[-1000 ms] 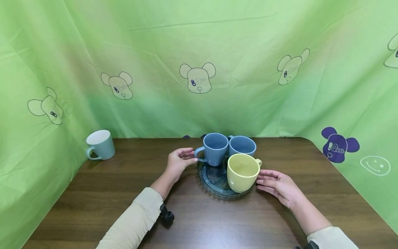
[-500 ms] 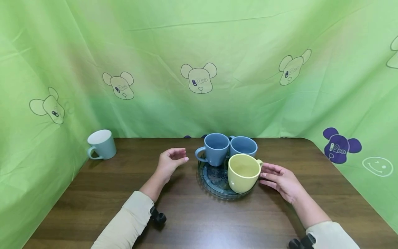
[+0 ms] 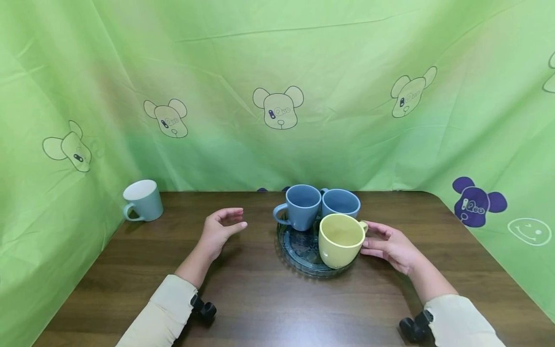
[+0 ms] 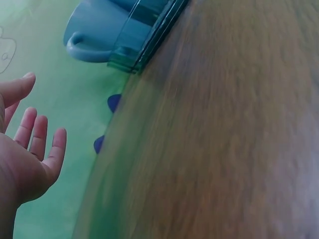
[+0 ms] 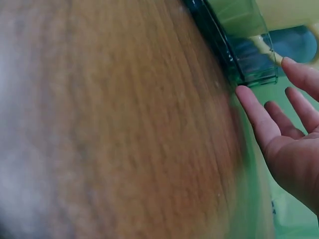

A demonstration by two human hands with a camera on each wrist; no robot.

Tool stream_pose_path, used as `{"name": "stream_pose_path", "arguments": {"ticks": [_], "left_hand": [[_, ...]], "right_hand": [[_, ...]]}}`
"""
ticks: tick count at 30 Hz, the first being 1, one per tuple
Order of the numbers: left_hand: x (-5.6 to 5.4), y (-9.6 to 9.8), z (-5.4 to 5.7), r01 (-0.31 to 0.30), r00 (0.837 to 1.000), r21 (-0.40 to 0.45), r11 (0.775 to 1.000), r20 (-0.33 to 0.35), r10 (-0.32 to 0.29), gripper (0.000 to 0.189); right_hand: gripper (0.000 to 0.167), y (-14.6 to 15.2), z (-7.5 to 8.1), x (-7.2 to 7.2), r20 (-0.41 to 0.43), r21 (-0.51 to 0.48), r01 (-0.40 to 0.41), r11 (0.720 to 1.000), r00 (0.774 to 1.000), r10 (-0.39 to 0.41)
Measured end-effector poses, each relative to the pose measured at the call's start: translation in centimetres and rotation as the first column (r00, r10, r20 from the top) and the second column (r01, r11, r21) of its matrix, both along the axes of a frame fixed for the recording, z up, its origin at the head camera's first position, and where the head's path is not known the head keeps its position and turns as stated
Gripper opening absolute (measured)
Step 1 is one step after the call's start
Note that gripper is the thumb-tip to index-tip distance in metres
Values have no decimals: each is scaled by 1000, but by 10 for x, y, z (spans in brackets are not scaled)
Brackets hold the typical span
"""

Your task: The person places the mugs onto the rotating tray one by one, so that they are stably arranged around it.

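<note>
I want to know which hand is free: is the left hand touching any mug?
No, table shows between the left hand and the nearest blue mug.

Head view, green curtain (image 3: 338, 48): reads "Qee" on central round-eared head (image 3: 281, 115) at 12 o'clock; same, fainter, on left-hand head (image 3: 172, 120) at 10, tilted head (image 3: 409, 100) at 2. Also "Qee" on purple head (image 3: 473, 210) at 3, with winking smiley (image 3: 529, 232) off its 4 o'clock.
</note>
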State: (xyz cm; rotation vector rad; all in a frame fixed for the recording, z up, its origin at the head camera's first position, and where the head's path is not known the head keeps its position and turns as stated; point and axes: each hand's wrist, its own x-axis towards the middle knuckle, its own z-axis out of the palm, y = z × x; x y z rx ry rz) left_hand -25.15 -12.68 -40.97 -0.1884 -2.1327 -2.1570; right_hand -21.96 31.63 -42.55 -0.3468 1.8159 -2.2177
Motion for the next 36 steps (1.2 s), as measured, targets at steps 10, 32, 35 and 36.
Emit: {"name": "stream_pose_path", "arguments": {"ticks": [10, 32, 35, 36], "left_hand": [[9, -23, -1, -37, 999, 46, 998, 3, 37, 42], [25, -48, 3, -66, 998, 73, 995, -12, 67, 46], [27, -53, 3, -72, 997, 72, 995, -4, 73, 42], [28, -55, 4, -75, 997, 70, 995, -5, 76, 41]], "right_hand": [[41, 0, -3, -5, 24, -13, -31, 999, 999, 31], [40, -4, -9, -1, 29, -22, -22, 1000, 999, 23], [41, -5, -9, 1, 31, -38, -16, 999, 999, 17], [41, -6, -9, 2, 31, -47, -16, 999, 999, 17]]}}
